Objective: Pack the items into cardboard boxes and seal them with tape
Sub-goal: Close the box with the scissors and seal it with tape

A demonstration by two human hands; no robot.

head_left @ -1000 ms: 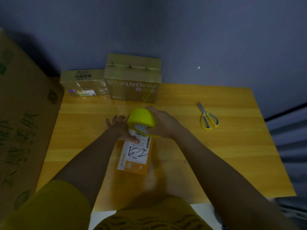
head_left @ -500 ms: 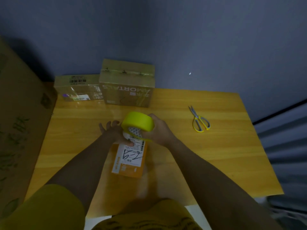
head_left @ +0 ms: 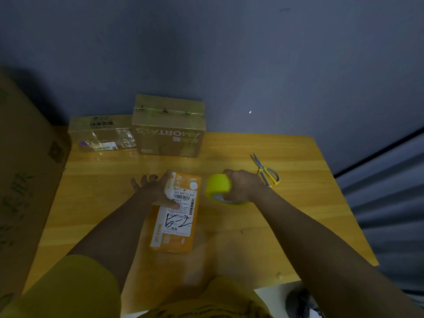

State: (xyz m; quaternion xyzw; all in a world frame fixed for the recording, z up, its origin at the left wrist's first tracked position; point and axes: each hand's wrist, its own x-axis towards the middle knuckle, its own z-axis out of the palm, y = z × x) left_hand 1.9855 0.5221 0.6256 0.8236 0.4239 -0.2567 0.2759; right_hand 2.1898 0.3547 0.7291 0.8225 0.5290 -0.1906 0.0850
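Note:
A small orange box point(head_left: 176, 239) with a white shipping label lies flat in the middle of the wooden table point(head_left: 286, 226). My left hand point(head_left: 156, 191) rests on its far left part, thumb pressed on the label and fingers spread over the box's left edge. My right hand point(head_left: 243, 188) grips a yellow roll of tape point(head_left: 216, 187) just right of the box, resting on the table.
Yellow-handled scissors point(head_left: 267, 172) lie right of my right hand. Two taped cardboard boxes stand at the table's back, a flat one point(head_left: 101, 133) and a taller one point(head_left: 168, 127). A big cardboard carton point(head_left: 25, 180) leans at the left.
My right hand has carried the tape roll off the box's far end to the table on its right. The left hand stays on the box.

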